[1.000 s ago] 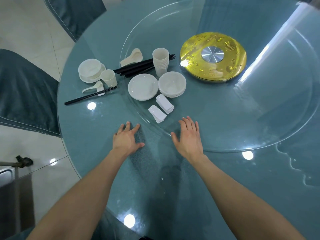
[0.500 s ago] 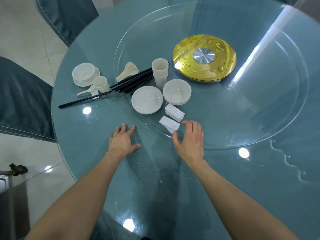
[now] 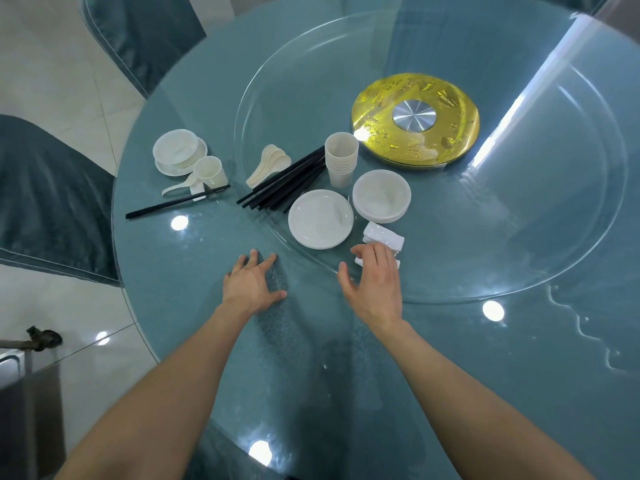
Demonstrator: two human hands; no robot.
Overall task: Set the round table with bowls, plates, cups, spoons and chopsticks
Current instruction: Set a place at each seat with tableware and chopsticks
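On the glass turntable [image 3: 519,237] lie a stack of white plates [image 3: 320,218], stacked bowls [image 3: 381,195], stacked cups [image 3: 341,161], spoons [image 3: 268,164], a bundle of black chopsticks [image 3: 287,185] and white chopstick rests [image 3: 382,235]. At the table's left edge stands one place setting: bowl on plate [image 3: 176,152], cup [image 3: 209,171], spoon [image 3: 176,187] and a chopstick pair [image 3: 176,204]. My left hand [image 3: 251,285] lies flat on the table. My right hand [image 3: 374,278] hovers over the nearest rest, fingers bent down onto it and thumb spread apart; the rest is mostly hidden.
A gold disc with a metal hub [image 3: 415,119] sits at the turntable's centre. Dark upholstered chairs stand at the left [image 3: 45,202] and at the far left [image 3: 138,36]. The round table [image 3: 311,375] has a blue glass top that reflects ceiling lights.
The turntable has turned, bringing the dishes nearer to me. My right hand has moved forward over the nearest chopstick rest. My left hand has stayed flat on the table.
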